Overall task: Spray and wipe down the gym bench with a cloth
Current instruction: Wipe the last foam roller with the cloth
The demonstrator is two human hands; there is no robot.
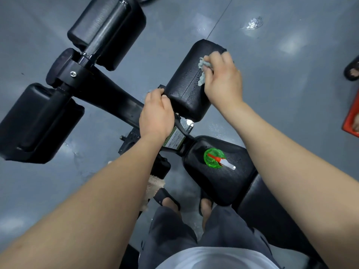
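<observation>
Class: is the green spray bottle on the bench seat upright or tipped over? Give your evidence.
Upright. The spray bottle stands on the seat pad; the camera looks straight down on its round body and trigger head.

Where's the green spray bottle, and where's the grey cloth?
Green plastic spray bottle (213, 158): head view, on its round green body.
Crumpled grey cloth (201, 79): head view, on its lower end that shows.

Cloth (202, 75): largely covered by the right hand (223, 78) that grips it; only a grey fringe shows. Left hand (156, 115): finger ends out of sight round the lower-left end of the roller pad (184, 88). Label (173, 141), frame centre: print too small to read. Right edge: black sandal (352, 69) and red object (352, 117), both cut off.
</observation>
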